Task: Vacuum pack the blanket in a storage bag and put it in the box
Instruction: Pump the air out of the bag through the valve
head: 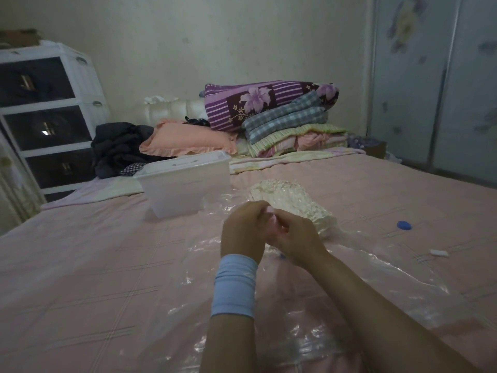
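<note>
1. White drawer unit [48, 117] far left, off the bed [80, 265]
2. Dark clothes [118, 146] piled at the bed head, peach pillow [188, 141] beside them
3. Clear lidded storage box [185, 181] on the bed, just left of the blanket [290, 200]
4. Left hand [242, 230], blue wristband [234, 285]: fingers curled on a small pink object [271, 211]
5. Blanket is cream, crinkled flat inside the clear storage bag [290, 332], just beyond the hands, outside the box
6. Right hand [298, 243] clasps the same pink object; can't tell what it is
7. Folded quilts [282, 117] stacked at the head
8. White clip [439, 252] and blue cap [485, 225] on the bed, far right
9. Wardrobe [443, 90] behind
</note>
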Available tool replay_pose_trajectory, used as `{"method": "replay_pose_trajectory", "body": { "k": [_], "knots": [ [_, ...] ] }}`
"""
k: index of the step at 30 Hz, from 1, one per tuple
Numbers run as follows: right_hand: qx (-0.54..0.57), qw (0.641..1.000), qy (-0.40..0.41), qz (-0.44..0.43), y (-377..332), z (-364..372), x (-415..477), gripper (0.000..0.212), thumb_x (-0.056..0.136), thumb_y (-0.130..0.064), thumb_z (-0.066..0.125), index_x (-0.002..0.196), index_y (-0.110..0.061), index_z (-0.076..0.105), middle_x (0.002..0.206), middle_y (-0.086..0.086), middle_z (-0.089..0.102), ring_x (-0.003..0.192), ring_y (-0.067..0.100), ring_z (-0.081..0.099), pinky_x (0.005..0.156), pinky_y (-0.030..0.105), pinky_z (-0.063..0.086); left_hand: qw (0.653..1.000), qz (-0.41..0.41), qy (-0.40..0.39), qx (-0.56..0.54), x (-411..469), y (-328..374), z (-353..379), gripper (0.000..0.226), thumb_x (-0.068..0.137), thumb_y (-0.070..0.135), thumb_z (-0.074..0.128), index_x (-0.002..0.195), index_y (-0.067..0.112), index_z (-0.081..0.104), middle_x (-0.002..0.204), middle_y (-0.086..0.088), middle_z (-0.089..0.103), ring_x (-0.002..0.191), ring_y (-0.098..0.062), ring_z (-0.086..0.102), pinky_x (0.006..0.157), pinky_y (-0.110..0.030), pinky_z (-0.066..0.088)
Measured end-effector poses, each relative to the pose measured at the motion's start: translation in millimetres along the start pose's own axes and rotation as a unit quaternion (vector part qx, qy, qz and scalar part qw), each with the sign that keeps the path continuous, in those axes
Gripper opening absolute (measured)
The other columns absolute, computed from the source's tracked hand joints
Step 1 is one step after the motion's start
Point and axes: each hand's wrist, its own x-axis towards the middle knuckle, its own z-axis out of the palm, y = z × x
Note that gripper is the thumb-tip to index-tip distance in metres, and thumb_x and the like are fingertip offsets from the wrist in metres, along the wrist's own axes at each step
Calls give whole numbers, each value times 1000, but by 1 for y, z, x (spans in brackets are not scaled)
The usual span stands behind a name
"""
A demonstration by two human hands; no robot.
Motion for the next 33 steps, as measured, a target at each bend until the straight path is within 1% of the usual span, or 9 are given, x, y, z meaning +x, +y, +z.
{"method": "replay_pose_trajectory", "body": {
  "k": [4,8,12,15,18,20,23,28,33],
  "knots": [
    [-3,1000,-16,20,6,0,3,52,70,-41,88,117,-37,68,95,-21,72,85,-3,64,72,15,48,994,64,89,26,13,17,-35,8,90,16,65,91,12,72,84,0,71,70,-16,64,67,-26,53],
    [21,999,-14,24,8,-3,4,54,67,-34,91,115,-41,68,95,-23,72,88,-7,64,74,13,49,978,103,177,40,30,31,-70,18,95,25,58,96,12,70,87,1,70,77,-13,63,71,-24,51],
    [25,999,-16,38,12,-3,1,55,66,-31,92,116,-39,69,95,-22,72,87,-10,63,72,8,45,971,89,224,6,30,39,-56,16,95,23,58,96,11,70,90,1,70,80,-12,63,73,-23,50],
    [30,999,-17,42,11,-3,-1,52,69,-34,90,117,-34,69,96,-20,73,86,-6,65,72,11,46,983,52,175,-17,22,26,-21,10,94,20,61,95,15,70,91,3,70,81,-12,63,75,-28,54],
    [27,999,0,29,6,-5,-3,37,76,-59,68,103,-33,71,75,-27,67,72,-8,62,61,6,39,999,-17,35,-27,2,8,12,8,92,20,61,94,20,69,90,5,69,82,-13,62,78,-37,54],
    [28,999,12,13,4,-4,-5,45,77,-67,53,100,-33,71,68,-26,64,68,-7,61,59,7,38,998,-49,-9,-30,-4,5,19,9,92,20,60,93,19,70,88,4,69,81,-14,61,79,-37,52],
    [23,1000,8,-2,4,-4,-5,48,73,-67,54,103,-33,71,68,-25,63,66,-3,60,59,8,38,998,-45,-37,-5,1,8,9,11,91,20,59,92,17,69,88,1,68,81,-19,61,78,-35,51],
    [20,999,-16,26,9,-4,1,47,71,-44,85,115,-37,68,94,-22,72,84,-1,66,74,22,53,998,33,35,33,15,26,-33,7,91,18,64,91,14,70,84,-1,71,74,-19,65,72,-36,56],
    [29,999,-13,42,12,-6,1,53,69,-35,89,117,-40,68,98,-22,73,89,-2,66,81,25,56,986,95,121,58,32,45,-76,15,93,24,62,95,12,71,85,2,70,74,-12,62,69,-25,51]
  ]
}}
